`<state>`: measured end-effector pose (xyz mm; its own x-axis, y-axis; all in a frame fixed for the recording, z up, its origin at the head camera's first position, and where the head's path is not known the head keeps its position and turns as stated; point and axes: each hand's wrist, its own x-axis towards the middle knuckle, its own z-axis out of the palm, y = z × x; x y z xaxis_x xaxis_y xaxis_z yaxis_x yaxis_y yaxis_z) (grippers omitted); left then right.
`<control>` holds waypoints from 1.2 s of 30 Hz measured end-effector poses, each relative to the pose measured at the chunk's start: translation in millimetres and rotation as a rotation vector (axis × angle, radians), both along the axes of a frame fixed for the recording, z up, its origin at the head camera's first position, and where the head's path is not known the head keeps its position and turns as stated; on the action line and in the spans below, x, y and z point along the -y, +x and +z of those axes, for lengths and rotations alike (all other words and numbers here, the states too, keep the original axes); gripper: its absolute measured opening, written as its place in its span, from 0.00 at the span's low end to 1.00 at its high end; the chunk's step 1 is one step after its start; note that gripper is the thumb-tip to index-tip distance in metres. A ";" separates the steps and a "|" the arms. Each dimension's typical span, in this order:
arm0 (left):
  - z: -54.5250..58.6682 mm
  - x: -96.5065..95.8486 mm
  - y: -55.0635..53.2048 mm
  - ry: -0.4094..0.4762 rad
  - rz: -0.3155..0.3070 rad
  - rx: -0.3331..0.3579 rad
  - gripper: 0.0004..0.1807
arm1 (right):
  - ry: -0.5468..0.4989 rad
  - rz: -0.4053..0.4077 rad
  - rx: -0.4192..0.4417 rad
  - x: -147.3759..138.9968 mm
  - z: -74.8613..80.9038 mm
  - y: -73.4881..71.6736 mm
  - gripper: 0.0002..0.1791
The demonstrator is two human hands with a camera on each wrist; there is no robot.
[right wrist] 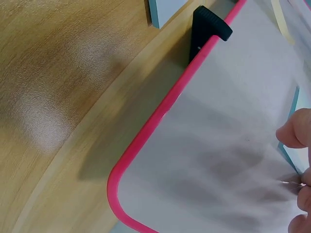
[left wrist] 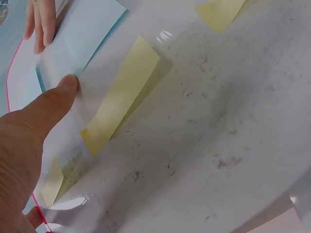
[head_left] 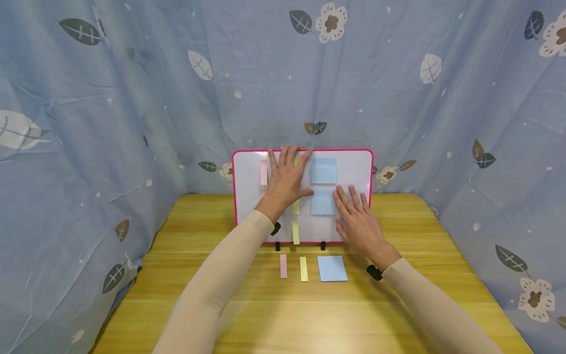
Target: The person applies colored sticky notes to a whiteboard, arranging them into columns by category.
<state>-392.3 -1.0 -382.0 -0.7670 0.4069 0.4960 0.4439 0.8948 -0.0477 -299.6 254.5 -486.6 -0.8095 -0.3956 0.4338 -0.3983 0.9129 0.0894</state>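
Observation:
A whiteboard (head_left: 353, 167) with a pink rim stands upright on the table. My left hand (head_left: 285, 182) spreads over its upper middle, fingertips at the top rim, covering part of the yellow strips. In the left wrist view the thumb (left wrist: 68, 85) touches down by the edge of a blue sticky note. The upper blue note (head_left: 324, 170) and lower blue note (head_left: 323, 202) sit right of centre. My right hand (head_left: 360, 223) has its extended fingertips at the lower note's right edge. A yellow strip (head_left: 296, 232) hangs low on the board; a pink strip (head_left: 264, 172) is at upper left.
On the wooden table (head_left: 283, 314) before the board lie a pink strip pad (head_left: 283, 266), a yellow strip pad (head_left: 303, 269) and a square blue pad (head_left: 332, 268). Black feet (head_left: 323, 246) support the board's bottom rim. A patterned blue curtain (head_left: 265, 73) surrounds the table.

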 end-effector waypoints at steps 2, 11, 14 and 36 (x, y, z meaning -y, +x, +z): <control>0.3 0.3 1.3 -0.008 0.004 0.003 0.76 | -0.011 0.009 -0.010 0.2 -0.1 -0.2 0.52; 0.3 0.5 7.4 -0.030 0.004 0.021 0.76 | -0.065 0.041 -0.027 -2.2 0.1 2.2 0.49; -0.4 0.1 10.7 -0.025 -0.002 0.024 0.74 | -0.096 0.067 -0.050 -4.4 -1.6 2.8 0.48; -17.2 10.1 48.8 -0.023 -0.206 -0.171 0.46 | -0.197 0.215 -0.254 -13.0 -0.3 13.5 0.41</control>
<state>-343.5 -11.1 -399.2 -0.5728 0.5586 0.5999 0.6006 0.7841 -0.1567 -286.1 267.4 -486.8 -0.5742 -0.4336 0.6945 -0.5702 0.8205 0.0409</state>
